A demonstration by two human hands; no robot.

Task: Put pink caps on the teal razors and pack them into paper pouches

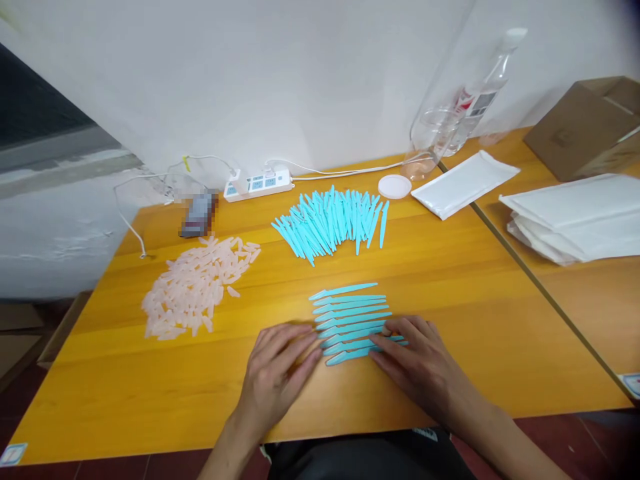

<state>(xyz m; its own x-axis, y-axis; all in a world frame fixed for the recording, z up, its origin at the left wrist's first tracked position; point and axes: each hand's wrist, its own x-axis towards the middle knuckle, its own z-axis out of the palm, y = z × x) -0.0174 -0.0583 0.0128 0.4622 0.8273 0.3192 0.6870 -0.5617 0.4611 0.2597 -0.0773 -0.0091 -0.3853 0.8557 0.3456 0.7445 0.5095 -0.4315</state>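
Note:
Several turquoise eyebrow razors point(350, 321) lie side by side in a column on the table in front of me, heads to the left and handles to the right. My left hand point(280, 363) rests at their head ends, with fingers stretched out and the tips by the lower heads. From the right, my right hand point(417, 357) reaches over the handle ends of the lower razors. Its fingers are apart and touch the handles without lifting any. Farther back is a heap of the same razors point(330, 223). A pile of small pale pink translucent caps point(193, 290) lies to the left.
A white power strip point(259, 185) with cables sits along the wall, near a blurred dark device point(199, 215). Toward the right are a round lid point(395, 187), a clear jar point(430, 143), a bottle point(483, 93), white packets point(465, 183) and a cardboard box point(583, 127).

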